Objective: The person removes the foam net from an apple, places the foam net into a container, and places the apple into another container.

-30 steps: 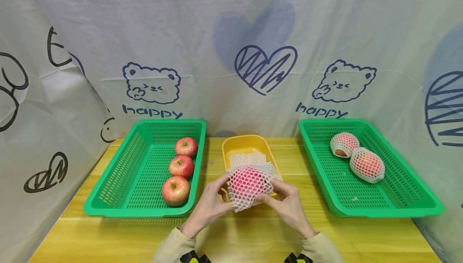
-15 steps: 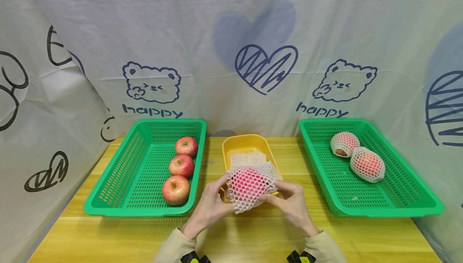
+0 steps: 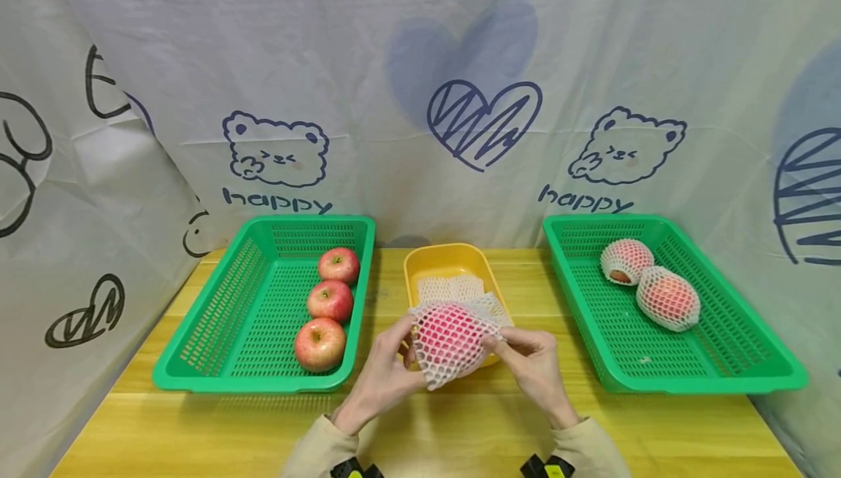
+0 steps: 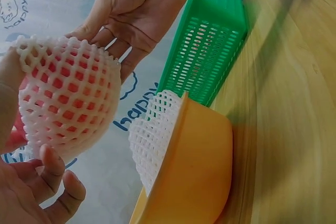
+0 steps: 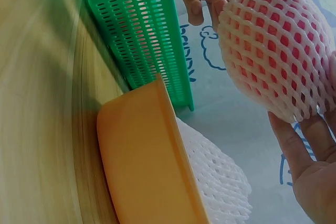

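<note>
Both hands hold an apple in a white foam net sleeve, raised above the near end of a yellow bin in the head view. My left hand grips its left side, thumb low and fingers behind. On the other side my right hand pinches the sleeve's edge between thumb and fingers. Red skin shows through the mesh, which reaches a loose point at the lower left. In the right wrist view, fingers of the right hand lie at the sleeve's end.
More foam sleeves lie in the yellow bin. To the left, a green basket has three bare apples along its right side. A second green basket at right contains two sleeved apples. A printed cloth hangs behind.
My right hand has shifted slightly right, and its thumb has moved up along the sleeve's right edge. The left hand keeps its grip in nearly the same place.
</note>
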`<state>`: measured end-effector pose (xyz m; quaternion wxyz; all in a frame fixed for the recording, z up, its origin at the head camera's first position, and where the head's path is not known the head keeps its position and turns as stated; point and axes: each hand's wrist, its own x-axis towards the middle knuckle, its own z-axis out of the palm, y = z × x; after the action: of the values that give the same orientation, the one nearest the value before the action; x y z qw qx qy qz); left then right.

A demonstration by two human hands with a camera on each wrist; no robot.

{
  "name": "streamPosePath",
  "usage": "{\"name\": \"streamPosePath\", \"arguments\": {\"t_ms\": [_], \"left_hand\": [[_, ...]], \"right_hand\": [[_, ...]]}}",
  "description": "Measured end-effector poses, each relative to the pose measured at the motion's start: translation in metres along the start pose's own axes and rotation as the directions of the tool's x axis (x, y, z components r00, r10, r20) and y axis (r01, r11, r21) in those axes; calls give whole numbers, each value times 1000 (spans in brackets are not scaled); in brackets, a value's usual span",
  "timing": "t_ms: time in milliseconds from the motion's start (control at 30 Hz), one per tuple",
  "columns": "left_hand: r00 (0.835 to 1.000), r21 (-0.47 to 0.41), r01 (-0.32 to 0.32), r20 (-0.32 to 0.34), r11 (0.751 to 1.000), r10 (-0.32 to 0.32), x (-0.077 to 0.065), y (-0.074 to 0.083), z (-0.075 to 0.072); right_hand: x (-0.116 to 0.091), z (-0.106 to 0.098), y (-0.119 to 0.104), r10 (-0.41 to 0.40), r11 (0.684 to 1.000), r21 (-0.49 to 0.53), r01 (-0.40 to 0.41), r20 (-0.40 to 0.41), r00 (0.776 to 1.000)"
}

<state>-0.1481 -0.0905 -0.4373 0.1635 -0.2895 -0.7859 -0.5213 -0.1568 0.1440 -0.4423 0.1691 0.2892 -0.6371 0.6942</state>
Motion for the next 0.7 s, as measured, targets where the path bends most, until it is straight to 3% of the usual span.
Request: {"name": "streamPosePath", "arguments": {"t_ms": [233,467,700], "left_hand": [[1000,-20,-28,-11,999,28,0,0,2],[999,-8,36,29,999,-36,-1,1,-2],[996,53,62,57,997,-65,-3,3,-4]], "right_hand": [[0,1,-2,48,996,-73,-52,-45,998],[0,3,-2,-20,1000,-8,19,-48,999],[-1,4,-3,-12,1000,-12,12,-17,1000]]}}
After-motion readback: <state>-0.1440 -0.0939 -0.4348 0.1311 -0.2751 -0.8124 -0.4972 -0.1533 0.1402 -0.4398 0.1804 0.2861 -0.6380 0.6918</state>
